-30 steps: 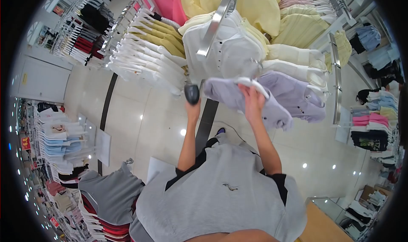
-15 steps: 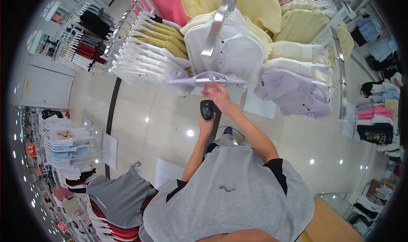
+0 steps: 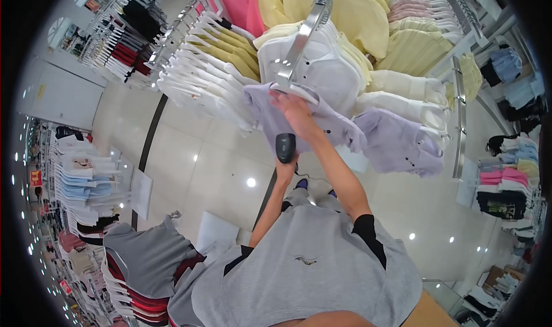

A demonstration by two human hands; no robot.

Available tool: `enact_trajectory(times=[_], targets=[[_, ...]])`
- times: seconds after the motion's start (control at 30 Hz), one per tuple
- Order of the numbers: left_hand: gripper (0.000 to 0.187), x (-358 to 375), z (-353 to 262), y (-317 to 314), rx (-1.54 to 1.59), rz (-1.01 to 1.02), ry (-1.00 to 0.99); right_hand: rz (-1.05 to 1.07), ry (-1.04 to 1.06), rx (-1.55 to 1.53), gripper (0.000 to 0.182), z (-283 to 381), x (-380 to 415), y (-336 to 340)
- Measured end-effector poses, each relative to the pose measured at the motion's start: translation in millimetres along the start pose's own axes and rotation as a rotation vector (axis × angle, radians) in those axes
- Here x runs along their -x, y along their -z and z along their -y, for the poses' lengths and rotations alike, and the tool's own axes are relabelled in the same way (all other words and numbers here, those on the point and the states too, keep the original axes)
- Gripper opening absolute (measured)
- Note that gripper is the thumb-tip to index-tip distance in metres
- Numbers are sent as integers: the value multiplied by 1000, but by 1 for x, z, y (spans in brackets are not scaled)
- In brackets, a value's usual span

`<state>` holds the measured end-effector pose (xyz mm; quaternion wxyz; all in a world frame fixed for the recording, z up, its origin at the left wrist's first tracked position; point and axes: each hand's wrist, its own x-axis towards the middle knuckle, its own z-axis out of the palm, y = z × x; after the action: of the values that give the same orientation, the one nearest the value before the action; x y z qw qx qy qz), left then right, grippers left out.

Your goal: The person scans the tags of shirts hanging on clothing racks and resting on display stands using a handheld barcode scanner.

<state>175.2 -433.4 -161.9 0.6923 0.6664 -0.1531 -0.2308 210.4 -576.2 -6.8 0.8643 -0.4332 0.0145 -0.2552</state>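
A black handheld scanner is in my left hand, whose fingers wrap round its grip below the head. My right hand is at the neckline of a lavender buttoned shirt, with its fingers closed on the collar area. A white hanger shows in the shirt's neck, just under the tip of a metal display arm. Behind it, white buttoned shirts hang on the same arm. The scanner's head is in front of the lavender shirt's lower part.
A second lavender shirt hangs to the right, beside a metal rail. White hangers with garments line the left side. Grey tops hang at lower left. A white panel is low beside me on the tiled floor.
The lavender shirt, edge-on before, now hangs with its buttoned front turned towards me. My right hand has moved up from beside the rail's tip to its neckline. The scanner stays in my left hand.
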Motion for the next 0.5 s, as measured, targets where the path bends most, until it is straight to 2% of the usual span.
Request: enact_trajectory(times=[0.03,0.1,0.17,0.2,0.23,0.3,0.37,0.43,0.5], targets=[[11,1,2,-2,0,-3,-11,22,-53,177,39,-6,-5,-2],[14,9,-6,-8,21,-5,115,17,-64,78,42,-28,3,5],[14,10,-3,-10,21,-15,155,-19,-136,254,43,-43,23,17],[15,10,-2,-10,55,-40,138,-104,-156,238,43,-44,40,18],[15,12,0,-12,91,-64,123,-108,-156,237,43,-43,57,24],[16,10,5,-14,134,-53,154,-63,-310,393,44,-37,96,51],[16,11,7,-15,168,-31,195,-104,-279,388,49,-45,140,89],[18,13,8,-22,200,147,208,-156,-235,388,54,-48,184,122],[22,21,16,-46,240,203,265,-219,-240,759,63,-38,222,140]])
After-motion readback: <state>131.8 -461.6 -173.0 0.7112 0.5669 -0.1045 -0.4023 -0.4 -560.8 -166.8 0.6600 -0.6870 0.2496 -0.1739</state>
